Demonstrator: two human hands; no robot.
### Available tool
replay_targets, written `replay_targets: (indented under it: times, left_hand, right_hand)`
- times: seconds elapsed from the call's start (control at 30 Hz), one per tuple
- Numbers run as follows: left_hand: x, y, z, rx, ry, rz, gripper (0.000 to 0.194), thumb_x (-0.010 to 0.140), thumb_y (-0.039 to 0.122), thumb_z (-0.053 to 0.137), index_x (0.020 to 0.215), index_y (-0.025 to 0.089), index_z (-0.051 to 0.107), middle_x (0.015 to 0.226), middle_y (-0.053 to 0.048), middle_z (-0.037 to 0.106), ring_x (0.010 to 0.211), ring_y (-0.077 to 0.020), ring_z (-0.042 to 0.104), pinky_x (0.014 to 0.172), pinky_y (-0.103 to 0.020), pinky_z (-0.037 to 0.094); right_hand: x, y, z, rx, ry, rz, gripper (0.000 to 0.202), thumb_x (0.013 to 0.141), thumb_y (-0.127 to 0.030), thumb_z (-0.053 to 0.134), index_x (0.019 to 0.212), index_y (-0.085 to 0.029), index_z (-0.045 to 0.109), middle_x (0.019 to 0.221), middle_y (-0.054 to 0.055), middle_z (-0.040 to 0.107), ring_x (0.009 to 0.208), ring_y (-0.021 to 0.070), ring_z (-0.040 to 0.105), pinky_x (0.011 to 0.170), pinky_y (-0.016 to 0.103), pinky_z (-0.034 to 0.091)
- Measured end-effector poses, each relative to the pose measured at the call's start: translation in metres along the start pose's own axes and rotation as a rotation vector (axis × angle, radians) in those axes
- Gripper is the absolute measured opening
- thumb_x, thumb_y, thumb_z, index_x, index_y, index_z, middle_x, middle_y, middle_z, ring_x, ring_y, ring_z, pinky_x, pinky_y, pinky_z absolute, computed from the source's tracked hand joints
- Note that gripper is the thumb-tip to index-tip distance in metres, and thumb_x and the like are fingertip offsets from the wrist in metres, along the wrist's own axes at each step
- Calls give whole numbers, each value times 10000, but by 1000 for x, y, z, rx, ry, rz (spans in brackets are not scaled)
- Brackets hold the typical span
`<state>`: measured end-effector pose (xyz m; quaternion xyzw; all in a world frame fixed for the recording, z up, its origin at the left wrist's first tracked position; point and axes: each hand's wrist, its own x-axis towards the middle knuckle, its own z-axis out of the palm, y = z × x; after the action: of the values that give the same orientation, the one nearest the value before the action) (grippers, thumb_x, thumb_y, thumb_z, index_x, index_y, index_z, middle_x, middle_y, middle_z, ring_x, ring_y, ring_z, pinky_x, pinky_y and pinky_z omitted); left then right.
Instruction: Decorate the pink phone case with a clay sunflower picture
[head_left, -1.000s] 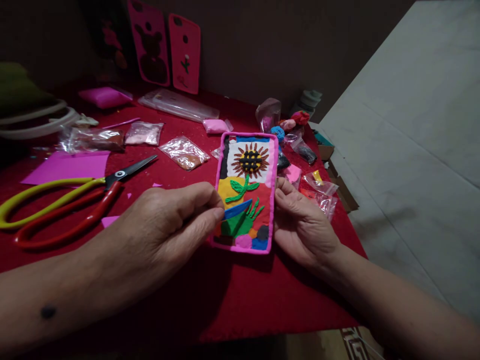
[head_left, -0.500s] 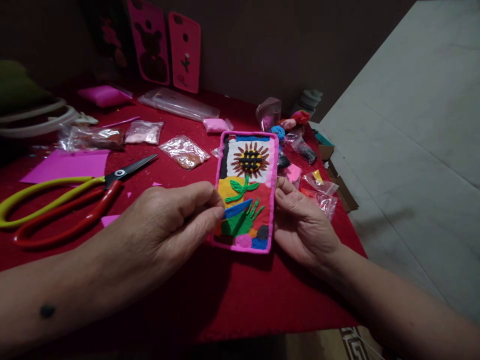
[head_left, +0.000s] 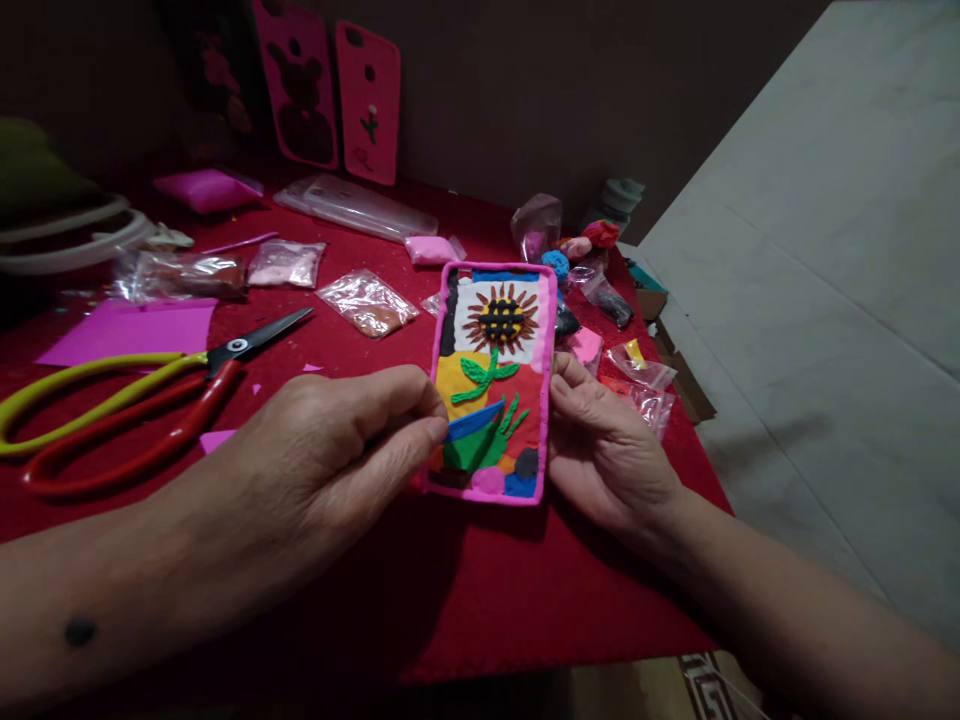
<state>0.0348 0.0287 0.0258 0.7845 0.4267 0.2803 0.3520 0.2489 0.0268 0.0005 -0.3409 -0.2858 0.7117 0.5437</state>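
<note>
Upright between my hands is a clay picture [head_left: 517, 395] with a pink border, showing a sunflower with green leaves on patches of white, yellow and red. My right hand [head_left: 607, 440] grips its right edge, thumb in front and the other fingers partly hidden behind. In front of its left edge, my left hand [head_left: 367, 440] is closed in a pinch. From those fingertips a slim, pointed blue clay tool [head_left: 476, 418] reaches across the picture's green part; whether its tip touches the clay I cannot tell.
Scissors [head_left: 217, 365] with yellow and red handles lie at the left, near a pink sheet [head_left: 127, 330]. Behind are bags of clay [head_left: 367, 303] and two pink phone cases [head_left: 369, 105] leaning on the wall. More bagged clay [head_left: 641, 375] lies along the red table's right edge.
Both hands, the clay picture and the blue tool stay almost where they were. The view has shifted very slightly.
</note>
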Motion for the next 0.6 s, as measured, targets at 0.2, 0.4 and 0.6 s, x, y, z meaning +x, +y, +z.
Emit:
replay_targets:
  times: [0.2, 0.4, 0.6]
  left_hand:
    - [2, -2, 0, -43, -12, 42, 219, 946, 331, 502, 798, 245, 639, 653, 66, 682, 520, -92, 606, 479, -167, 444]
    - [-1, -2, 0, -32, -20, 33, 225, 946, 341, 497, 797, 251, 638, 653, 72, 685, 517, -95, 605, 479, -167, 442]
    - [0, 0, -1, -33, -8, 3, 249, 934, 375, 490, 762, 240, 608, 662, 47, 695, 524, -121, 605, 477, -191, 442]
  right_hand:
    - [0, 0, -1, -6, 0, 2, 129, 765, -175, 734, 800, -250, 634, 792, -41, 672, 782, 160, 664, 1018, 428, 526]
    - [0, 0, 0, -9, -15, 11, 139, 750, -188, 755, 797, -242, 636, 790, -44, 686, 751, 156, 665, 993, 433, 544]
    - [0, 0, -1, -13, -10, 9, 140, 755, -194, 753, 797, -244, 629, 785, -40, 671, 776, 158, 663, 993, 414, 538]
